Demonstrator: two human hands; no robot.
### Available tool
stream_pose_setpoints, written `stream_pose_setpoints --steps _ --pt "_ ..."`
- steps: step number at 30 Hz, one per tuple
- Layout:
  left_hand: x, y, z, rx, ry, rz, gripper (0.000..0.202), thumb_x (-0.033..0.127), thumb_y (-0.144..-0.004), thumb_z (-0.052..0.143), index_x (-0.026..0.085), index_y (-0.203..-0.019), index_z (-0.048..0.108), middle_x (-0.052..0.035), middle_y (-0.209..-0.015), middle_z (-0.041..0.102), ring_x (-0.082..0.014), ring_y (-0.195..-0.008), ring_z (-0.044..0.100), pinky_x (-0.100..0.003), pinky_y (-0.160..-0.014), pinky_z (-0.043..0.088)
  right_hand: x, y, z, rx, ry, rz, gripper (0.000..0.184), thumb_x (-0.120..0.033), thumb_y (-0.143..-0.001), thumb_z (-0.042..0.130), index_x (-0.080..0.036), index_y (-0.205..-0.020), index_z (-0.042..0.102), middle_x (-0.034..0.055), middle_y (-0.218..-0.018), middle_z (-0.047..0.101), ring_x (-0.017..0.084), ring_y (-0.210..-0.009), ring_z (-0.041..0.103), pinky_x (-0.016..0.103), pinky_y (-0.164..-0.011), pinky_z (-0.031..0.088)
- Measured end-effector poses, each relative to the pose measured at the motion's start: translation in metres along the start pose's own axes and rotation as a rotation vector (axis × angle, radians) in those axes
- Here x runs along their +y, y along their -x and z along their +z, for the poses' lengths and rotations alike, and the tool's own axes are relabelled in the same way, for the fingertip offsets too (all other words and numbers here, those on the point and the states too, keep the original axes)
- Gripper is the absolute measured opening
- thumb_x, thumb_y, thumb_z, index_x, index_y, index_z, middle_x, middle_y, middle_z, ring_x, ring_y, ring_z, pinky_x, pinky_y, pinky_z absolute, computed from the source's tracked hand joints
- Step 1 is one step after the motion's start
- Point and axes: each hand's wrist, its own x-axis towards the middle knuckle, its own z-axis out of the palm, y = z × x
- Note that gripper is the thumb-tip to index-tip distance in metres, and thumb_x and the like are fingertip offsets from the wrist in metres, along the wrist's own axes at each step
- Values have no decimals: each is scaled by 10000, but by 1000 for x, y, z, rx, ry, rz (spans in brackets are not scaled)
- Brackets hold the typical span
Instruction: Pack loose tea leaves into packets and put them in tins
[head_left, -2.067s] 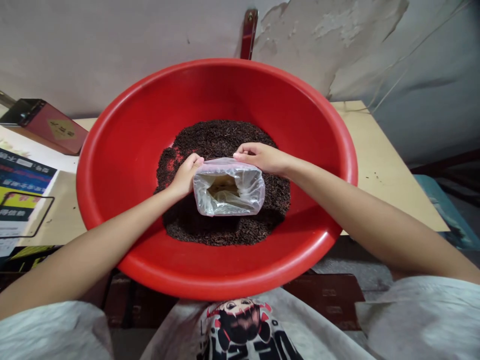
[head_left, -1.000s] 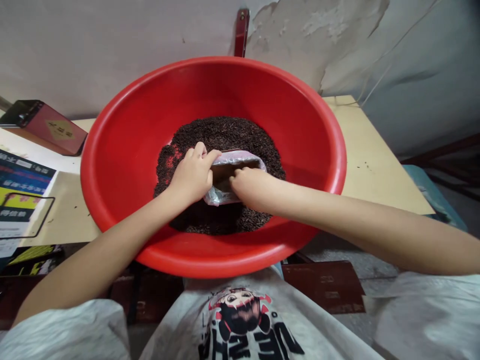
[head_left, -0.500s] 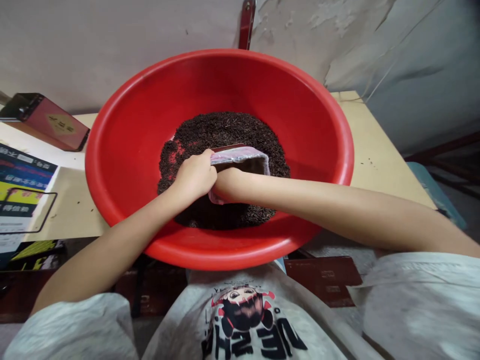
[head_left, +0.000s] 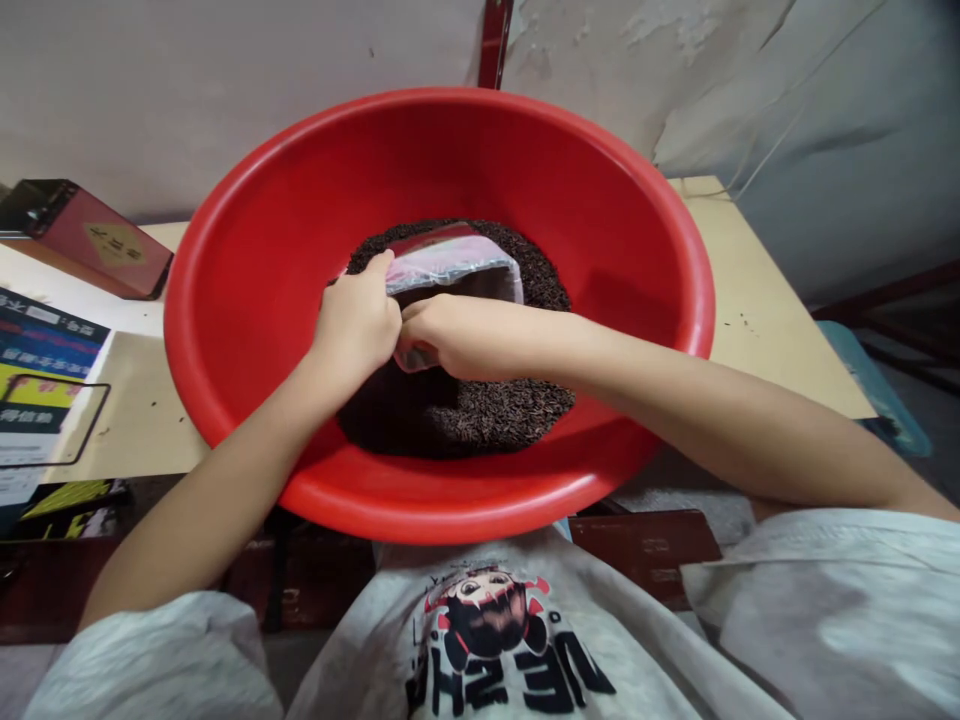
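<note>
A big red plastic basin (head_left: 247, 240) holds a heap of dark loose tea leaves (head_left: 465, 410). A clear plastic bag (head_left: 450, 265) with a pinkish rim stands in the leaves, its mouth tilted toward the far side. My left hand (head_left: 356, 320) is closed on the bag's left edge. My right hand (head_left: 442, 335) is closed on the bag's near edge, right beside the left hand. The lower part of the bag is hidden behind both hands.
The basin rests on a beige table (head_left: 757, 310) against a peeling wall. A red tin box (head_left: 97, 245) lies at the far left, printed sheets (head_left: 37, 370) left of the basin. A dark red upright (head_left: 495, 40) stands behind the basin.
My right hand moved from the bag's far rim to its near edge next to the left hand. Both hands have shifted the bag toward the far side and tipped its mouth away.
</note>
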Motion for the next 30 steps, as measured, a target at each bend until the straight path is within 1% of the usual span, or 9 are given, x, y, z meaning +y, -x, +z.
stream_pose_setpoints --steps 2,6,11,16,18,20,25,27,30 --pt "-6 -7 2 34 -23 -34 576 194 -834 366 150 -1407 328 -149 -1082 647 -313 -982 607 -458 -878 456 5 10 -7 138 22 -26 278 -150 -868 398 -165 -1064 595 76 -1080 616 161 -980 555 285 -855 429" --pt "-14 -26 23 90 -23 -26 606 186 -844 336 151 -1441 236 -143 -996 661 -283 -935 613 -435 -866 449 39 0 4 377 239 350 476 -296 -843 509 -99 -1270 439 163 -1170 543 276 -1128 485 386 -905 401" --pt "-21 -57 41 -16 -7 128 648 235 -851 350 154 -1462 154 -135 -997 660 -271 -926 621 -391 -883 431 82 -32 20 195 251 687 463 -54 -852 314 10 -1301 408 236 -1072 607 273 -984 613 361 -782 471" --pt "-28 -84 24 158 48 249 712 404 -862 390 165 -1459 84 -134 -1196 580 -264 -1080 549 -356 -951 385 109 -34 -14 216 257 739 376 -51 -776 440 -75 -1108 614 191 -994 658 284 -957 631 338 -745 489" --pt "-32 -95 22 193 -4 271 651 411 -869 380 190 -1442 165 -134 -1260 535 -269 -1143 508 -371 -983 357 122 -35 -23 253 266 782 420 -43 -757 451 -57 -1158 578 210 -1027 647 296 -976 623 342 -754 489" --pt "-38 -110 28 129 -146 244 531 361 -881 347 163 -1374 333 -158 -1225 550 -291 -1139 512 -418 -986 345 135 -40 -21 306 274 825 492 -36 -793 390 -14 -1279 459 242 -1083 621 300 -1009 613 354 -775 486" --pt "-51 -150 62 -271 -416 38 405 281 -819 464 55 -1136 580 -253 -1161 567 -361 -1076 552 -449 -884 419 157 -55 1 312 337 804 550 -41 -860 304 -2 -1408 274 251 -1026 632 284 -992 625 365 -783 480" --pt "-51 -166 73 -279 -358 69 391 238 -799 511 41 -1129 582 -275 -1208 530 -382 -1127 515 -464 -900 410 159 -54 -3 298 338 796 546 -65 -856 356 -23 -1398 308 246 -1028 631 284 -979 629 375 -774 482" --pt "-41 -190 82 -206 -226 209 345 181 -820 519 39 -1129 575 -256 -1240 507 -372 -1203 449 -515 -973 348 152 -45 -27 260 280 842 445 -89 -805 448 -70 -1247 501 216 -1040 634 296 -973 625 400 -762 484"
